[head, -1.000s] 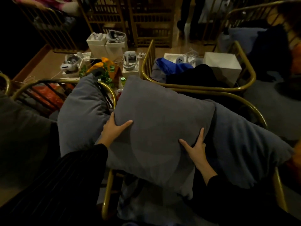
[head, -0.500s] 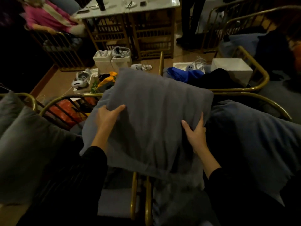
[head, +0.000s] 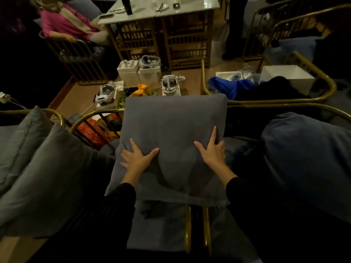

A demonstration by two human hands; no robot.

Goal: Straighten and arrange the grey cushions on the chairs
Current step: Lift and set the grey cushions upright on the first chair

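Grey fabric now faces the camera squarely: the cushion (head: 174,130), tilted across the chair back a second ago, stands upright against the brass-coloured chair frame (head: 284,107), so this one looks nearly set. The left hand (head: 139,158) and right hand (head: 211,150) both press flat and spread on its lower half, gripping nothing. It looks plump, its top corners square.

Two bare hands in shot: the left hand (head: 138,160) and the right hand (head: 212,151), no rings, no watch, no gloves. Both arms wear long dark sleeves, black by the look of it. The left sleeve (head: 115,204) shows faint fine ribbing; the right sleeve (head: 245,192) ends at the wrist.
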